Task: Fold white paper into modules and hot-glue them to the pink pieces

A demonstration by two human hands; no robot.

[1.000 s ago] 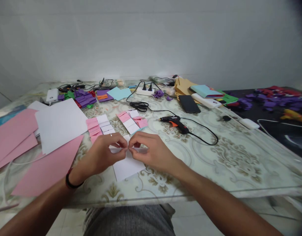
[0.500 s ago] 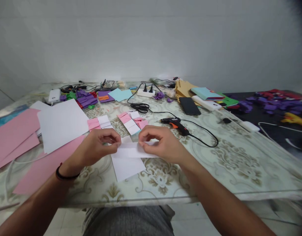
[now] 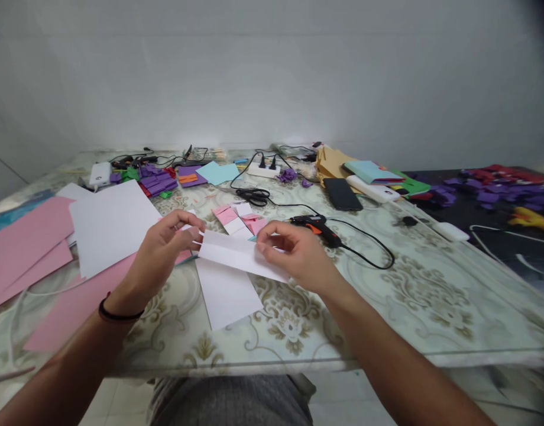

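Observation:
A folded strip of white paper (image 3: pixel 236 253) is raised above the table, slanting down to the right. The thumb and fingers of my right hand (image 3: pixel 294 251) pinch it near its right end. My left hand (image 3: pixel 165 251) is at the strip's left edge, its fingers loosely curved and a little apart, with no clear grip on the paper. Beneath the strip lies a loose white sheet (image 3: pixel 230 296), partly covered. Just beyond are folded pink and white paper pieces (image 3: pixel 236 222); others are mostly hidden behind my left hand.
On the left lie pink sheets (image 3: pixel 32 239) and a large white sheet (image 3: pixel 112 228). A black glue gun (image 3: pixel 319 228) with its cord rests right of centre. Farther back are a phone (image 3: pixel 342 194), a power strip (image 3: pixel 264 170) and purple folded papers (image 3: pixel 156 179).
The strip has tilted, its left end rising and its right end staying lower. My left hand has shifted left and up, its fingers loosening from the paper. My right hand keeps its pinch.

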